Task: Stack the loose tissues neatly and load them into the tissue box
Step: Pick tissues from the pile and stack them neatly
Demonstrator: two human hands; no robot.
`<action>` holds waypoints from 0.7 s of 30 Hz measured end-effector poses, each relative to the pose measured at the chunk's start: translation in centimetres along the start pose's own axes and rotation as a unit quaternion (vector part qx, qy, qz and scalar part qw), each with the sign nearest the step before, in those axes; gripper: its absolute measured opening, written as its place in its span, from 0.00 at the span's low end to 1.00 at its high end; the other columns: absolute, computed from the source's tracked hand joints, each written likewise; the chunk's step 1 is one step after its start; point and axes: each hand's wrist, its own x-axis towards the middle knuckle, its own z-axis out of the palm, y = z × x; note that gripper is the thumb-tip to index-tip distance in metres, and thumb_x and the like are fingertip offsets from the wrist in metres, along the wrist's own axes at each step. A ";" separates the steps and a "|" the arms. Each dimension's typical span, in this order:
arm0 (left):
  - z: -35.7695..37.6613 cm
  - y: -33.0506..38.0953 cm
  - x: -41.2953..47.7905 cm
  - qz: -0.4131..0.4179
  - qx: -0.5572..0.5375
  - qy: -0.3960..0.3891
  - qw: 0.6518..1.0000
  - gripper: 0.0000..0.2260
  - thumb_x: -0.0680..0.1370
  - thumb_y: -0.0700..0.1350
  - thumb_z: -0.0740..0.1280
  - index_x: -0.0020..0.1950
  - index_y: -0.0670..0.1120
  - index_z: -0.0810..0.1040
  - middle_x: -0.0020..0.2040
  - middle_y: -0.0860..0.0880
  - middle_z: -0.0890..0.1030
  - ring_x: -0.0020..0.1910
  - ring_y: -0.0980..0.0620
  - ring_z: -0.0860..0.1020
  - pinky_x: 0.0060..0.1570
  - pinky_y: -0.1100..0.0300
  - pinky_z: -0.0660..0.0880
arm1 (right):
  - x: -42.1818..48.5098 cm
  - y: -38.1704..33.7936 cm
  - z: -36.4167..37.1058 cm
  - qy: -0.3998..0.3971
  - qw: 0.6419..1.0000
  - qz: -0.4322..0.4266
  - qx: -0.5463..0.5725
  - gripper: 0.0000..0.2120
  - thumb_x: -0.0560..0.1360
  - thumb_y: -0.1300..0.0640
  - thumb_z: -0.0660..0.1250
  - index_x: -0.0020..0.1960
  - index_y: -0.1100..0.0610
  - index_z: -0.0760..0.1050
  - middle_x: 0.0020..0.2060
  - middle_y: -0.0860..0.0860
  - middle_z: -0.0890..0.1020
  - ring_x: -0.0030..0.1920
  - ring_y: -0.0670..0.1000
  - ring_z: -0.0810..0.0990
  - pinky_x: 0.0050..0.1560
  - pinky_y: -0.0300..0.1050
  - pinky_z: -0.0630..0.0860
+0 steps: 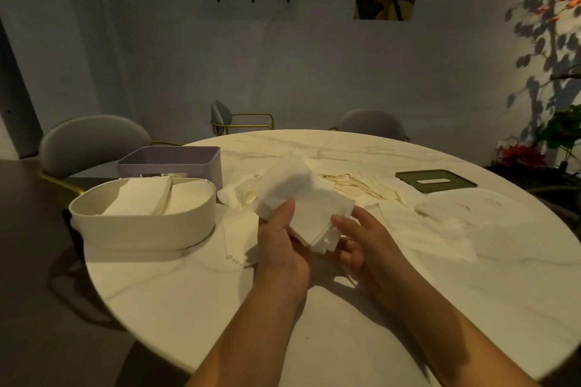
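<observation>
A stack of white tissues [301, 198] is held above the middle of the round table. My left hand [279, 242] grips its near left edge with the thumb on top. My right hand [358, 239] supports the stack's right corner from below. The cream oval tissue box [141, 229] stands open at the left, with folded tissues [138, 198] lying inside. More loose tissues [399, 223] are spread flat on the table behind and right of my hands.
A purple box [176, 163] stands behind the cream one. A dark green lid with a slot [435, 181] and a white lid [462, 207] lie at the right. Grey chairs [91, 141] ring the marble table [220, 298]. Plants [556, 135] stand at far right.
</observation>
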 end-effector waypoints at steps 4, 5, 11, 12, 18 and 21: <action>-1.4 0.2 -0.6 0.031 0.059 0.000 0.998 0.20 0.73 0.39 0.70 0.63 0.50 0.74 0.55 0.45 0.80 0.54 0.43 0.78 0.55 0.42 0.77 | -0.6 0.5 -0.1 0.015 1.000 -0.013 -0.024 0.20 0.72 0.57 0.72 0.60 0.46 0.72 0.50 0.49 0.82 0.49 0.54 0.83 0.49 0.52 0.82; -1.9 0.3 -0.7 0.037 0.076 0.001 0.996 0.22 0.72 0.38 0.72 0.64 0.51 0.73 0.56 0.45 0.79 0.55 0.43 0.78 0.56 0.43 0.77 | -0.7 0.4 -0.3 0.023 1.000 -0.015 -0.010 0.19 0.72 0.58 0.72 0.60 0.47 0.73 0.49 0.48 0.83 0.49 0.54 0.83 0.49 0.52 0.82; -4.3 1.4 -2.2 0.147 0.326 -0.008 0.934 0.30 0.67 0.36 0.76 0.61 0.57 0.67 0.50 0.58 0.76 0.50 0.53 0.76 0.44 0.60 0.78 | -1.2 0.1 -0.7 0.032 0.999 -0.036 -0.011 0.17 0.72 0.60 0.71 0.56 0.45 0.73 0.52 0.52 0.82 0.52 0.56 0.82 0.52 0.55 0.80; -4.6 1.7 -2.3 0.152 0.330 -0.009 0.932 0.30 0.67 0.35 0.76 0.61 0.56 0.68 0.49 0.58 0.76 0.49 0.54 0.77 0.43 0.61 0.77 | -1.3 0.1 -0.6 0.026 0.999 -0.040 -0.021 0.17 0.72 0.61 0.71 0.56 0.46 0.73 0.52 0.52 0.82 0.52 0.55 0.82 0.52 0.53 0.81; -4.7 2.2 -3.5 0.118 0.339 -0.019 0.933 0.35 0.69 0.29 0.69 0.67 0.56 0.64 0.54 0.50 0.75 0.49 0.49 0.77 0.38 0.59 0.81 | -1.5 0.3 -0.7 -0.034 0.999 -0.017 -0.029 0.16 0.73 0.65 0.69 0.55 0.48 0.76 0.55 0.56 0.78 0.55 0.58 0.79 0.56 0.57 0.78; -4.1 2.1 -4.2 0.097 0.352 -0.045 0.930 0.37 0.71 0.28 0.67 0.69 0.58 0.60 0.54 0.52 0.71 0.48 0.51 0.74 0.28 0.70 0.75 | -1.6 0.4 -0.7 -0.080 0.995 -0.012 -0.056 0.19 0.73 0.62 0.69 0.59 0.45 0.73 0.58 0.52 0.74 0.56 0.57 0.77 0.55 0.55 0.79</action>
